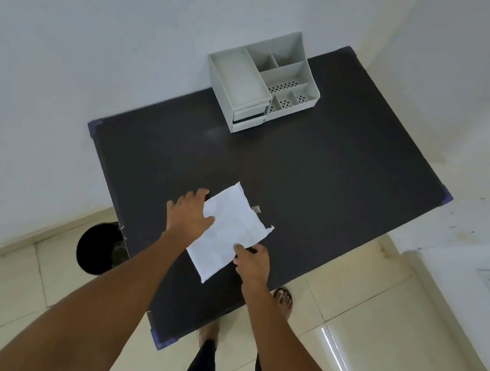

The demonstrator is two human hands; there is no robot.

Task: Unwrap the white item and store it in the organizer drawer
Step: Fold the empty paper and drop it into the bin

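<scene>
The left hand (191,213) is spread flat with loose fingers, resting on the left edge of the flat white paper-wrapped packet (228,231), thumb lying across the paper, so that grip is open and just pressing down rather than pinching. The right hand (252,263) is at the packet's near right edge with thumb and fingers closed onto the paper there, a pinch grip on the wrapping. So the packet sits right between the two hands, lying on the near part of the dark matte rectangular counter (318,181). It's a creased rectangle, long axis running diagonally from the near edge of the counter up and away toward the far corner, with a ragged torn bit at its right corner and a little scrap of tape (256,209) just beside its far right edge. Well apart from all that, at the far end of the counter against the white wall, there's the pale grey plastic desk organizer (263,82) with open compartments on top, some with perforated bottoms, and two small drawers (248,119) stacked at its front left. A round black bin (97,247) stands on the cream tiled floor (371,349) left of the counter.
</scene>
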